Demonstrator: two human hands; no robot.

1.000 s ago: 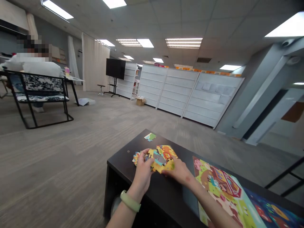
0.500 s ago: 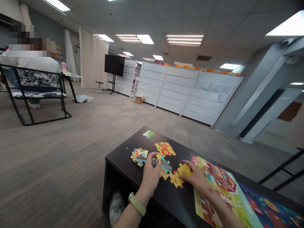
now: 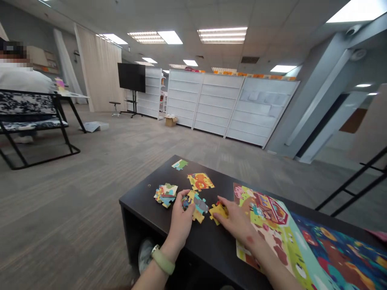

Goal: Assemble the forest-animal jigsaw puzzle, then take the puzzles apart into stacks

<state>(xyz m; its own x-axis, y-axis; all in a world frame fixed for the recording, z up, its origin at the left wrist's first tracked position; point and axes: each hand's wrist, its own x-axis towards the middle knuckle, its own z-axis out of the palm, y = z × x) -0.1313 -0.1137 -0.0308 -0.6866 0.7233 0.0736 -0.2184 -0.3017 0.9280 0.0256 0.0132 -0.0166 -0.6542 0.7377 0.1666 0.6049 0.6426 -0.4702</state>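
A joined group of jigsaw puzzle pieces (image 3: 198, 204), yellow, teal and grey, lies near the middle of the black table. My left hand (image 3: 182, 215) curls round its left side, thumb and fingers closed on it. Just right of that group, my right hand (image 3: 234, 217) pinches yellow puzzle pieces (image 3: 217, 212), partly hidden under its fingers. A narrow gap shows between the two groups. Behind my left hand lies a small heap of mixed puzzle pieces (image 3: 165, 194). Farther back are a joined orange section (image 3: 201, 181) with an animal picture and a green-and-blue piece (image 3: 180, 164).
The black table (image 3: 145, 209) has its far-left corner in view. A farm picture board (image 3: 269, 217) lies under my right forearm, with a dark blue picture board (image 3: 341, 241) beyond. A person sits on a chair (image 3: 30, 108) at left; white shelving (image 3: 217, 104) stands behind.
The view has shifted, so the table appears farther left. My right hand has closed round the yellow pieces and tilted them up slightly. My left hand keeps its hold.
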